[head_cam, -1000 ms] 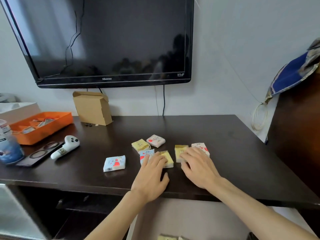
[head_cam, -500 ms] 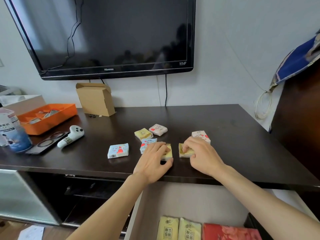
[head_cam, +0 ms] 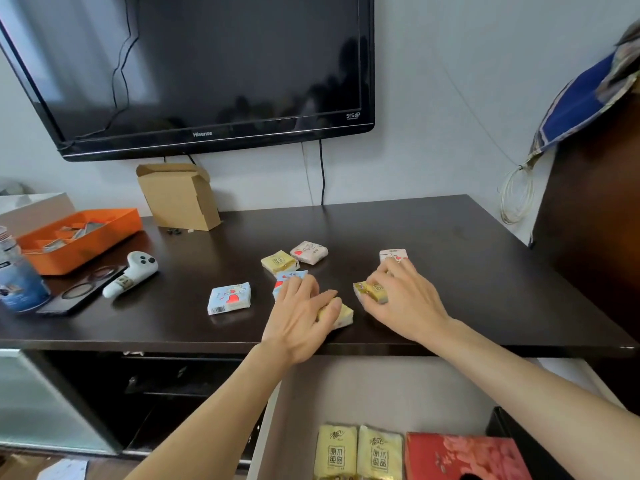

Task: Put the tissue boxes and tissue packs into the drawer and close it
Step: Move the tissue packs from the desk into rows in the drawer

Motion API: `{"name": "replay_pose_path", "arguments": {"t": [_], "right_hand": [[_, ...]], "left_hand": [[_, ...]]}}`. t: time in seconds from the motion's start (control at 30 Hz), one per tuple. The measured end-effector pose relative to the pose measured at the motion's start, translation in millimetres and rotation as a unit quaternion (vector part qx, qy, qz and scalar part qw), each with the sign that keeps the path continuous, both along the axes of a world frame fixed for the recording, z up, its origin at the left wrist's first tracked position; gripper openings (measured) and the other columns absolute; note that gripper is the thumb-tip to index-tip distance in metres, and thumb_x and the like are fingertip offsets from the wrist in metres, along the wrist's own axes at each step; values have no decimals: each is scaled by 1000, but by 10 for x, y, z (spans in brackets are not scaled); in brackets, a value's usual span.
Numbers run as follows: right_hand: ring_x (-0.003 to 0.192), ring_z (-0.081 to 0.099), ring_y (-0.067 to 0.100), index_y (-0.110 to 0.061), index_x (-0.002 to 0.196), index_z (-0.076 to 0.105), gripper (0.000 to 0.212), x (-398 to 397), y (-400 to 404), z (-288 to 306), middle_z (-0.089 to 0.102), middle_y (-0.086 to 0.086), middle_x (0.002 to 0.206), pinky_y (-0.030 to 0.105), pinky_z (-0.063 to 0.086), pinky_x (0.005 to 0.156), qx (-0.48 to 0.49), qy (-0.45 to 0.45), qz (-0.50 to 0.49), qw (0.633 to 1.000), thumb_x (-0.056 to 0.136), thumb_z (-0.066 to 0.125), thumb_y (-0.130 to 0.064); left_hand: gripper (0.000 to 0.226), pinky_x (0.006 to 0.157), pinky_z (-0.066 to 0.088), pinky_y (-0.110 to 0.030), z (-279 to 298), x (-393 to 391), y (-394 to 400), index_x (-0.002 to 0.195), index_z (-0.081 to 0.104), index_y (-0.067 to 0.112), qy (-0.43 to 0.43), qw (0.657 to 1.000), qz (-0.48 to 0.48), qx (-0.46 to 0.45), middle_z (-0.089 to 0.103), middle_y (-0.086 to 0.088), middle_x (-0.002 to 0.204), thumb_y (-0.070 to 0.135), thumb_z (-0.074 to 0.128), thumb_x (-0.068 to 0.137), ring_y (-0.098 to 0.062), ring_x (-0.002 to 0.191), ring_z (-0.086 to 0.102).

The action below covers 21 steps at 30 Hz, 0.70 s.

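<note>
So both hands are on small tissue packs near the front edge of the dark surface (head_cam: pixel 433 237), right above the open drawer (head_cam: pixel 363 393). Left hand (head_cam: pixel 298 320) has its fingers curled over a yellow pack (head_cam: pixel 341 317), thumb tucked against the side, so it's holding that one. Right hand (head_cam: pixel 405 299) is pinching another yellow pack (head_cam: pixel 372 292), tipped up a little off the surface. The rest of the packs sit just behind the hands, further from the drawer: a blue pack (head_cam: pixel 229 298) off to the left, a second blue pack (head_cam: pixel 289 277) half hidden by the left fingers, a yellow one (head_cam: pixel 278 261), a pink pack (head_cam: pixel 309 252), and a white pack with red print (head_cam: pixel 393 254) just beyond the right hand. The drawer already has two yellow tissue packs (head_cam: pixel 358 452) and a red tissue box (head_cam: pixel 464 457) at its near end. My take: get a firm pinch on both, lift straight up, then pull back over the edge and drop them into the bare part of the drawer behind what's there. These wrappers look slippery and squishy, so squeeze the sides, don't just press on top. Five more to grab after this before the drawer can be closed.
</note>
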State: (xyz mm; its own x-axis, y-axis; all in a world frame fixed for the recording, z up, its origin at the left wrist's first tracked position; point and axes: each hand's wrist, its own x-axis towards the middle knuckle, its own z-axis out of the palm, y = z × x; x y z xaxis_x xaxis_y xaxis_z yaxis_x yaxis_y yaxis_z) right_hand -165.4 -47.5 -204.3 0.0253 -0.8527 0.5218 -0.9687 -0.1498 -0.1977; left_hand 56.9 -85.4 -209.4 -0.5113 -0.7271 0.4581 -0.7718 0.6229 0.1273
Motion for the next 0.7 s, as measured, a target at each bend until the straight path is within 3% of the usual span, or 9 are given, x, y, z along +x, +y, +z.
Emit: {"name": "replay_pose_path", "arguments": {"t": [0.1, 0.2, 0.33, 0.47, 0.57, 0.63, 0.7], "right_hand": [[113, 46, 14, -28, 104, 64, 21, -154, 159, -25, 53, -14, 116, 33, 45, 71, 46, -56, 54, 996, 86, 56, -35], [113, 45, 12, -28, 101, 61, 18, -280, 293, -46, 51, -18, 122, 37, 46, 82, 81, -122, 101, 984, 85, 57, -22], [109, 47, 12, -33, 97, 55, 18, -270, 340, -69, 50, -17, 122, 38, 47, 82, 93, -157, 101, 978, 80, 58, -38], [103, 48, 12, -35, 95, 52, 25, -256, 285, -84, 46, -19, 119, 29, 43, 76, 115, -197, 93, 969, 74, 65, -34], [104, 49, 11, -37, 95, 52, 26, -277, 271, -99, 44, -20, 121, 26, 39, 74, 125, -219, 84, 964, 74, 68, -36], [105, 50, 13, -38, 95, 52, 27, -273, 262, -98, 46, -17, 123, 31, 40, 77, 132, -223, 75, 963, 72, 67, -39], [106, 49, 14, -39, 95, 53, 27, -265, 258, -97, 48, -15, 121, 33, 40, 79, 131, -223, 73, 963, 72, 67, -40]], "left_hand": [[64, 101, 34, -34, -14, -1, -34, 143, 52, 24, -34, 999, -13, 5, 44, 4, 120, 48, 11, 99, -16, 105, 38], [57, 108, 37, -39, -14, -5, -53, 147, 46, 21, -32, 998, -29, 48, 38, 5, 144, 43, 21, 101, -16, 123, 38], [49, 116, 26, -33, 9, -6, -18, 150, 42, 24, -59, 994, -68, 55, 33, 8, 160, 37, 23, 107, -16, 136, 35], [47, 101, 42, -42, 215, -112, 66, 135, 55, 19, -153, 987, -43, 10, 54, -2, 134, 38, 22, 107, -22, 117, 50], [38, 82, 51, -48, 408, -223, 136, 118, 55, 19, -226, 972, -34, 54, 54, -7, 106, 35, 22, 107, -24, 104, 50], [42, 71, 47, -43, 469, -273, 172, 109, 58, 20, -292, 954, -14, 62, 51, -6, 95, 42, 22, 105, -26, 103, 52], [52, 62, 38, -35, 450, -329, 164, 90, 57, 19, -287, 955, 35, 68, 58, -8, 96, 59, 25, 100, -25, 95, 58]]}}
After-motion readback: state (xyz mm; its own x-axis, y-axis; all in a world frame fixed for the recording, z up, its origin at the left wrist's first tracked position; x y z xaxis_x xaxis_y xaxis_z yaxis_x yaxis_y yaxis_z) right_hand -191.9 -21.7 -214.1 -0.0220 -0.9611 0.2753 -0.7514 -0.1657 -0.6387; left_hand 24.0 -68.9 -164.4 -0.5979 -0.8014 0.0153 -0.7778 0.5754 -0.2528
